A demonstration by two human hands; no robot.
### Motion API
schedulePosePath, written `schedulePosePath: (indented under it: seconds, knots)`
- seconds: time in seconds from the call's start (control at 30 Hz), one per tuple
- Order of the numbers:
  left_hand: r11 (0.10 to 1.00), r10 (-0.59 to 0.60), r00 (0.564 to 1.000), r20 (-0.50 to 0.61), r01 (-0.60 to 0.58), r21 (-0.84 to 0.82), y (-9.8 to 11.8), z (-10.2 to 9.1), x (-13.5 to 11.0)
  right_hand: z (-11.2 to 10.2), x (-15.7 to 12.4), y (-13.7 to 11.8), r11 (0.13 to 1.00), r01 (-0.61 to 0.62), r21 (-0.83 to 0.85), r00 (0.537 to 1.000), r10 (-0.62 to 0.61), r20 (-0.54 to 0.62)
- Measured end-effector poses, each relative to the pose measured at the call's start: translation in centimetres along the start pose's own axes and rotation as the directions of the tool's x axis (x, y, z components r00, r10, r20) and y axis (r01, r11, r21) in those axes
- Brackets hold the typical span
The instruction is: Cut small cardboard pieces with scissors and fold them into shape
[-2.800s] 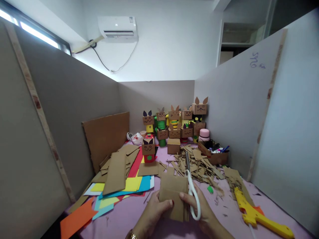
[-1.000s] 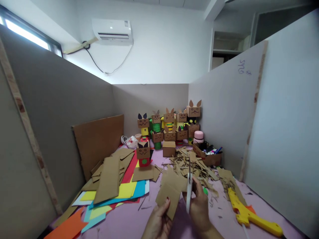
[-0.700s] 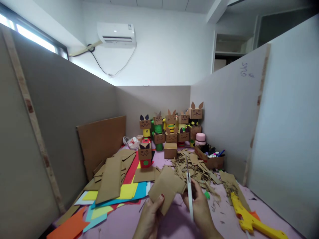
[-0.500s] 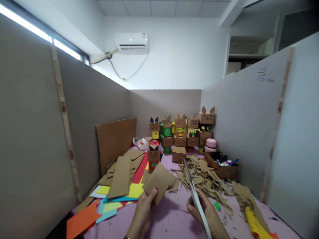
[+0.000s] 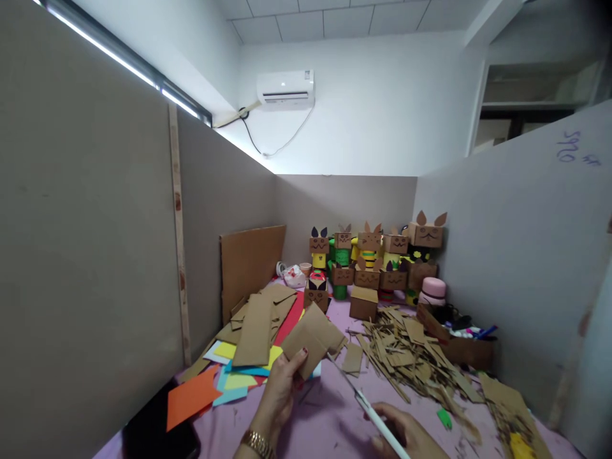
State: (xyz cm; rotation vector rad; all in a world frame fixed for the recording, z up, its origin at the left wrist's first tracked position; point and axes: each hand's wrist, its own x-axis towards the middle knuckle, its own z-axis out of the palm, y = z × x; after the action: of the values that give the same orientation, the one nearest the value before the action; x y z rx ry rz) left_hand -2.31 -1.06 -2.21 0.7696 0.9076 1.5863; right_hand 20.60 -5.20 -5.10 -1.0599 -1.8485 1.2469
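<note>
My left hand (image 5: 283, 382), with a metal watch (image 5: 257, 444) at its wrist, pinches a folded piece of brown cardboard (image 5: 306, 338) above the purple cloth. Creases run across the piece, and its far corner overlaps a small cardboard figure (image 5: 316, 294). My right hand (image 5: 401, 430) is closed round white-handled scissors (image 5: 370, 411) at the lower edge of the view. Their thin grey blades point up and left, the tip at the cardboard's right edge. Whether the blades touch it, I cannot tell. Part of the grip is hidden by the fingers.
Cardboard scraps (image 5: 406, 347) are heaped on the right, before an open box (image 5: 466, 350) of pens. Flat cardboard sheets (image 5: 255, 328) and coloured paper (image 5: 196, 396) lie on the left. Several cardboard figures (image 5: 368, 242) and a plain box (image 5: 363, 303) stand behind. Grey partitions (image 5: 347, 197) enclose the table.
The view has swung left. The scissors have come down and left, from upright beside the cardboard to their tip at its edge. My left hand keeps hold of the cardboard.
</note>
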Motion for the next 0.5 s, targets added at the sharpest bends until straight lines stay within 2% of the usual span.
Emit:
schedulePosePath:
  seconds: [0.17,0.33,0.5]
  knots:
    - [0.999,-0.045,0.995,0.093,0.046,-0.011,0.2,0.6,-0.5,0.0,-0.2,-1.0,0.999,0.012,0.032,1.0,-0.012,0.002]
    - [0.996,-0.094,0.978,0.187,0.091,0.021,0.5,1.2,-1.4,-0.1,-0.1,-0.3,0.999,0.044,0.02,0.999,-0.044,-0.012]
    - [0.994,-0.103,0.958,0.266,0.088,0.067,-0.3,1.5,-1.7,0.0,-0.3,0.2,0.997,0.062,0.051,0.998,-0.061,-0.034]
